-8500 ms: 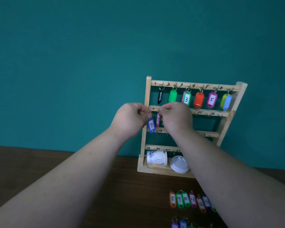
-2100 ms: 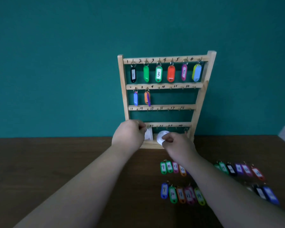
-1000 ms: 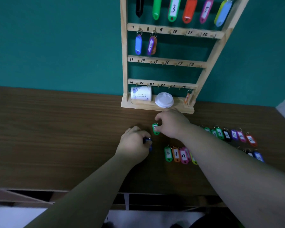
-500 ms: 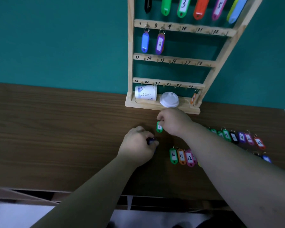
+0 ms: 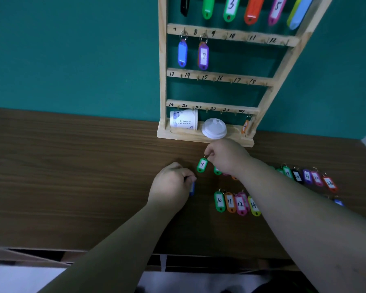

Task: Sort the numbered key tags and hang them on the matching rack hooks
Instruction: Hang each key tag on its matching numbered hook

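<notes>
Now tag 9 hangs below pinching right fingers; left fingers grip blue tag

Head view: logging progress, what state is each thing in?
Green plastic tag numbered 9: ring pinched by right hand.
Small blue tag: gripped in left hand.
Wooden rack hook 9: empty.
Blue tag on hook 7: hanging.
Purple tag on hook 8: hanging.
White paper cup: on its side on rack base.
White plastic lid: off the cup.

One rack, one cup, one lid, two hands, two held tags.
</notes>
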